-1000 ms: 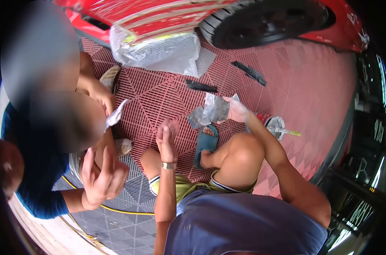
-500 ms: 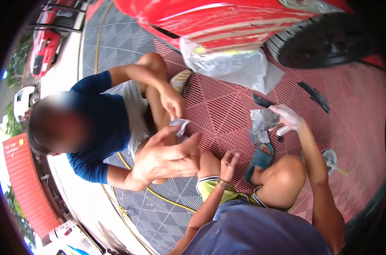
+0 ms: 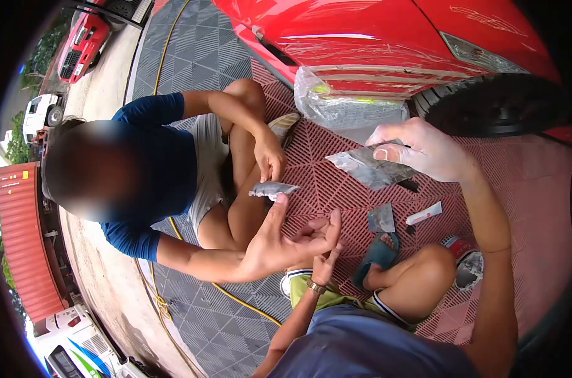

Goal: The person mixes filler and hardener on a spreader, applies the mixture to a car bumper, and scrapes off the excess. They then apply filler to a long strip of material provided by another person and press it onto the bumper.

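My right hand (image 3: 427,151), whitened with dust, is closed on a flat sheet smeared with grey (image 3: 371,169), with the thumb on top. My left hand (image 3: 323,268), with a watch on the wrist, is raised near my knee, fingers apart and holding nothing I can see; a co-worker's hand partly covers it. A white tube (image 3: 424,213) and a smaller grey-smeared piece (image 3: 381,219) lie on the floor below my right hand. An opened can (image 3: 467,268) with grey material inside lies beside my right knee.
A co-worker (image 3: 163,157) sits at left, holding a small folded grey piece (image 3: 273,189), the other hand extended towards me. Ahead is a red car (image 3: 361,38) with scuffed patches, its wheel (image 3: 493,104) and plastic sheeting (image 3: 342,104). A yellow hose (image 3: 242,301) crosses the floor tiles.
My right hand has lifted the grey-smeared sheet off the floor, up and towards the car. The co-worker's extended hand has moved right, in front of my left hand. The view has shifted.
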`<state>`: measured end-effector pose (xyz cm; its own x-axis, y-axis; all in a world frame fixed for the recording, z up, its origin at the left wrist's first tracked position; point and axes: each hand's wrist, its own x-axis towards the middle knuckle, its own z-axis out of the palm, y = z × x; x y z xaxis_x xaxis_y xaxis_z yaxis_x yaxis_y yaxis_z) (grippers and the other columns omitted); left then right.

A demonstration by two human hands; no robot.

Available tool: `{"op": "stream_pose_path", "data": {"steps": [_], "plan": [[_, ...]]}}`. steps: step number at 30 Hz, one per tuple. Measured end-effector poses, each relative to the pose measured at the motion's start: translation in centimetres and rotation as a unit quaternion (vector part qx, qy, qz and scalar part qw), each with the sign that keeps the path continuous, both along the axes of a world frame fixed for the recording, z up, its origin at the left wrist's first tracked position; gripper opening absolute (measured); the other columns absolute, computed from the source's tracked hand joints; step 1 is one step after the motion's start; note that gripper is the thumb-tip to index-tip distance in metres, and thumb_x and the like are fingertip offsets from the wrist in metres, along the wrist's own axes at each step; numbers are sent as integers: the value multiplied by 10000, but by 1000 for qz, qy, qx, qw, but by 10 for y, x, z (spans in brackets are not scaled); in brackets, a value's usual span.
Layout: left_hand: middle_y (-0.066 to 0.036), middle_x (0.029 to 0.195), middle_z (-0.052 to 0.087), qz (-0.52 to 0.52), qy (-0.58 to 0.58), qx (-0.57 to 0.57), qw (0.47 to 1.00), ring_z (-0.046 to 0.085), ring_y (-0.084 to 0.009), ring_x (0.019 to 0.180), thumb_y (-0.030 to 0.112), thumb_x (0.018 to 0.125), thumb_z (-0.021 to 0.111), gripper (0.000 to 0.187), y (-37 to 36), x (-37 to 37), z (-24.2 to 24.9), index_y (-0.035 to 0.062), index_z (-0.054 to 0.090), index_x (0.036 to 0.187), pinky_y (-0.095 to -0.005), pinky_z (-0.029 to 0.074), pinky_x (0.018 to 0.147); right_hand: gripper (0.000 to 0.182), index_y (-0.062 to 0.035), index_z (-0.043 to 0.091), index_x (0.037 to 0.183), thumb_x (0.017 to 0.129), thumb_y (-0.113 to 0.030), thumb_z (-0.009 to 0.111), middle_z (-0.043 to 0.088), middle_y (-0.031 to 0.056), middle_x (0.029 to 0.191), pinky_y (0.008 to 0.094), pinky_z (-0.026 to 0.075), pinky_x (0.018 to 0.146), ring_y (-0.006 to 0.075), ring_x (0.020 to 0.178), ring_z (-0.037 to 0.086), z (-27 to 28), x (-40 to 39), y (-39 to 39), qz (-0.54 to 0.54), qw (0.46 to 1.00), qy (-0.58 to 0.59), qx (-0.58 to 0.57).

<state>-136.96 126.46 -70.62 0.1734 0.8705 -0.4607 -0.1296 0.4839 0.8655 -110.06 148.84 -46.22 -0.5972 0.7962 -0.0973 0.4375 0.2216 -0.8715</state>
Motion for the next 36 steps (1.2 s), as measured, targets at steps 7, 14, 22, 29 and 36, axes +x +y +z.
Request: {"op": "stream_pose_path", "data": {"steps": [7,14,22,29,36], "plan": [[-101,1000,629,-14,-45,-35,998,601,-162,892,157,916,570,312,-1,17,8,-38,518,1154,-288,498,829,299,4,585,1071,903,-243,573,590,13,884,249,439,752,110,859,538,-103,55,-89,-330,909,89,-238],[-114,1005,632,-149,157,26,976,610,-174,861,155,900,585,271,-45,30,-143,-20,569,1105,-298,502,743,193,-5,624,1019,863,-117,608,606,15,905,261,426,787,103,860,542,-322,83,-249,-494,809,135,-288],[-111,873,659,-234,242,6,942,606,-179,767,150,856,614,278,-13,45,-165,6,600,1093,-314,493,691,297,34,585,1123,850,-81,607,639,105,999,288,468,795,159,886,601,-407,75,-249,-456,870,95,-160],[-142,991,642,-131,176,-11,976,588,-184,872,265,870,616,402,2,9,-117,-19,554,1147,-323,472,792,297,4,570,1155,897,-142,562,608,49,934,291,450,816,120,894,545,-298,100,-197,-399,910,78,-83],[-142,1024,621,68,25,-10,997,623,-216,852,142,900,593,340,-10,-33,-50,-50,511,1168,-301,522,757,327,11,571,1163,887,-164,574,643,92,997,291,463,819,151,896,585,-163,80,-117,-230,969,39,-86]]}}
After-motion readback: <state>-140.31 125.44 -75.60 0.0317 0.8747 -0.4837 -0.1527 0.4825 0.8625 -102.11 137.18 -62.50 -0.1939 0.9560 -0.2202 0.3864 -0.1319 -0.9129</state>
